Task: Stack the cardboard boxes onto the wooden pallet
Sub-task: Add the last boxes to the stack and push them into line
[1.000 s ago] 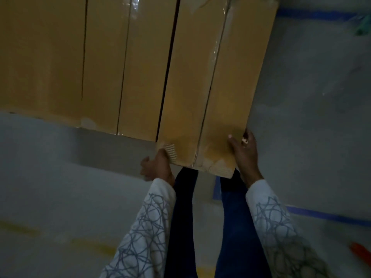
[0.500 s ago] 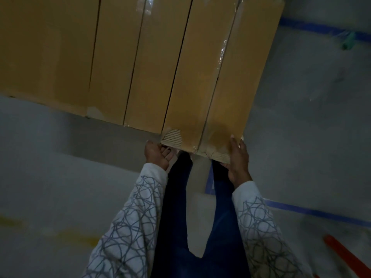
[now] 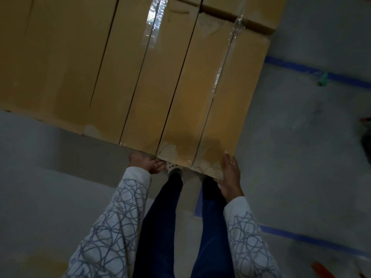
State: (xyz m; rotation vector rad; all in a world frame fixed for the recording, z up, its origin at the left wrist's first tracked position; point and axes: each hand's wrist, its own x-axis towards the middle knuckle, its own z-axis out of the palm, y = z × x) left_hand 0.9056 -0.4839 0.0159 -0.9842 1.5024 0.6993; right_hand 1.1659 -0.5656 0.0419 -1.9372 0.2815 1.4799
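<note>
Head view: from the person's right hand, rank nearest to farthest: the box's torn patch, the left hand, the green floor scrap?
From the right hand:
1. torn patch, just left, on the box near edge.
2. left hand, beyond the patch, at the left corner.
3. green scrap, far off on the floor, upper right.

On my feed the cardboard boxes [image 3: 140, 67] across 10 to 1 o'clock read a flat ochre tan, split by thin dark seams and streaked with glossy clear tape [image 3: 155, 19]. One torn corner [image 3: 167, 153] near centre shows pale cream ribbing. Both sleeves [image 3: 112, 227] are off-white, scribbled over with looping grey lines. The trousers [image 3: 160, 227] at 6 o'clock are dark navy; a sock [image 3: 173, 167] is white with dark dots. The floor [image 3: 301, 157] is dull grey, crossed at 2 and 4 o'clock by blue tape lines [image 3: 313, 72]. I see a teal scrap [image 3: 323, 81] at 2 o'clock and an orange-red strip [image 3: 321, 267] at 5 o'clock.
</note>
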